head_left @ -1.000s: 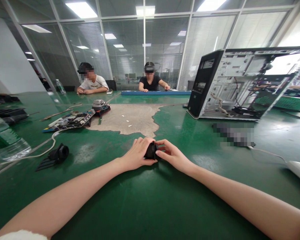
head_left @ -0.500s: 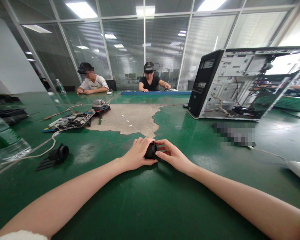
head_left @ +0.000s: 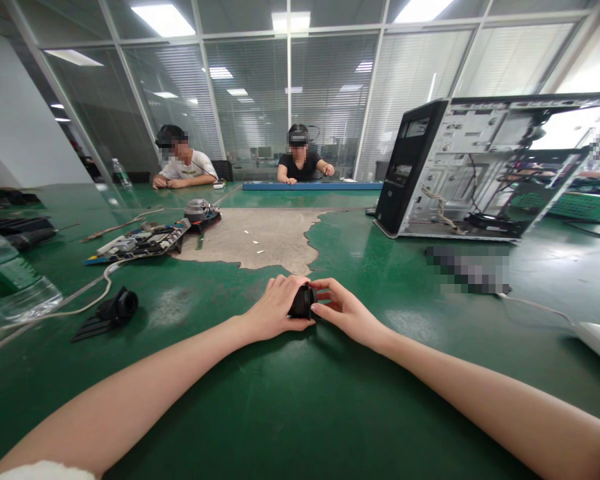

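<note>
Between my two hands, close over the green tabletop (head_left: 300, 393), is a small black part (head_left: 300, 303) with a rounded body and a flange at its right end. Its exact kind cannot be made out. My left hand (head_left: 280, 303) wraps round the body from the left, thumb below and fingers over the top. From the right, my right hand (head_left: 340, 307) grips the flanged end between thumb and fingertips. To the left lies a black plastic piece (head_left: 113, 310) with a round opening and a slatted foot.
An opened computer case (head_left: 480, 167) stands at the right, near a pixelated dark object (head_left: 470, 270). At left are a circuit board (head_left: 140, 243), a heatsink fan (head_left: 200, 215), a white cable (head_left: 100, 293) and a water bottle (head_left: 15, 280). Two people (head_left: 300, 160) sit across the table.
My hands and the black part look almost unmoved. Across the table, the person in black has drawn one hand slightly inward and up.
</note>
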Demonstrator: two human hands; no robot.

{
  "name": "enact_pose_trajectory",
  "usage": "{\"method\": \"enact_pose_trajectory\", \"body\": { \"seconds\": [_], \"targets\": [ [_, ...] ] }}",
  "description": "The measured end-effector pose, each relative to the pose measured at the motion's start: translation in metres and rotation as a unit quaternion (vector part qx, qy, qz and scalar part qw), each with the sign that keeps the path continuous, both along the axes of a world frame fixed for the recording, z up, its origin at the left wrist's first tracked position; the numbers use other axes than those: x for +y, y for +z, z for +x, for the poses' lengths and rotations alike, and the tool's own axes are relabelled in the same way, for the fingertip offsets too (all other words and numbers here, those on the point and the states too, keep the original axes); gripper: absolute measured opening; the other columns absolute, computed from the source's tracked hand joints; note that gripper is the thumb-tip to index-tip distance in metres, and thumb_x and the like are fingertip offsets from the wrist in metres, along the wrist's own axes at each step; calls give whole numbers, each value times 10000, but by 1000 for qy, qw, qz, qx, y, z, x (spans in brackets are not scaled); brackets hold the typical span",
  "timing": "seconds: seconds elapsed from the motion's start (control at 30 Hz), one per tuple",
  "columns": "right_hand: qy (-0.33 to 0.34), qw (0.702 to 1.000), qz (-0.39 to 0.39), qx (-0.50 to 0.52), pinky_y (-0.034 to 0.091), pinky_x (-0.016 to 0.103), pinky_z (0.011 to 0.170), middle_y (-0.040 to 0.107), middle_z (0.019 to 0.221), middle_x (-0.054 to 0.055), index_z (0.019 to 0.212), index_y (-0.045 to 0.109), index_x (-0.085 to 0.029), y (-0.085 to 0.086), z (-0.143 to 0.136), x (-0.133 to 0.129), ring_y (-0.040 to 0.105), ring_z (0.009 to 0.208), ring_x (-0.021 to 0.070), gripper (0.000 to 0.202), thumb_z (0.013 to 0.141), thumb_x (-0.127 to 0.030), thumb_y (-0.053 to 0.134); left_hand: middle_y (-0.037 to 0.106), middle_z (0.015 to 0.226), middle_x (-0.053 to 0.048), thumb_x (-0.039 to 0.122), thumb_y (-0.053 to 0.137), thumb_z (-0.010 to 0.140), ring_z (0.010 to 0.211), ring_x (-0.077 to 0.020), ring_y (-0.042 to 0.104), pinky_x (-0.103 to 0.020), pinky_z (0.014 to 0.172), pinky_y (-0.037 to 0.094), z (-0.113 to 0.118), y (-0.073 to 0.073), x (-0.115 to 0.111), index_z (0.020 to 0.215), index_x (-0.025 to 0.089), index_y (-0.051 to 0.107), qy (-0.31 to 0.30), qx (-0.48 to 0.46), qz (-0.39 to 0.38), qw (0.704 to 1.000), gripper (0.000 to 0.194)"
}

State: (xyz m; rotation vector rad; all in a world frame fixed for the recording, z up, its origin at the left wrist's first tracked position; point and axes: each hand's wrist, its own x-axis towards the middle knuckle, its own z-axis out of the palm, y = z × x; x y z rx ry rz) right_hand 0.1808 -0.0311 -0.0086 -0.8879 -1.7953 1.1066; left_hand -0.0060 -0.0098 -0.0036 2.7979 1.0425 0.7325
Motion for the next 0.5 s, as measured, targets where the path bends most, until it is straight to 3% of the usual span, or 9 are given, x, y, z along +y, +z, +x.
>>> {"method": "enact_pose_trajectory", "body": {
  "seconds": [0.27, 0.5],
  "targets": [
    [19, 999, 34, 39, 484, 316, 810, 487, 964, 14, 907, 472, -221, 0, -1, -1, 540, 939, 153, 178, 766, -248, 577, 467, 1150, -63, 445, 593, 706, 924, -240, 426, -368, 796, 322, 0, 1, -1, 1163, 221, 328, 0, -4, -6, 1000, 573],
    [5, 1000, -1, -2, 481, 371, 810, 500, 1051, 59, 1050, 435, -213, 1, 0, -1, 540, 963, 182, 298, 780, -241, 557, 464, 1140, -71, 458, 588, 712, 934, -242, 424, -370, 800, 328, 0, 1, -1, 1165, 209, 330, 2, -1, -5, 1000, 578]
  ]
}}
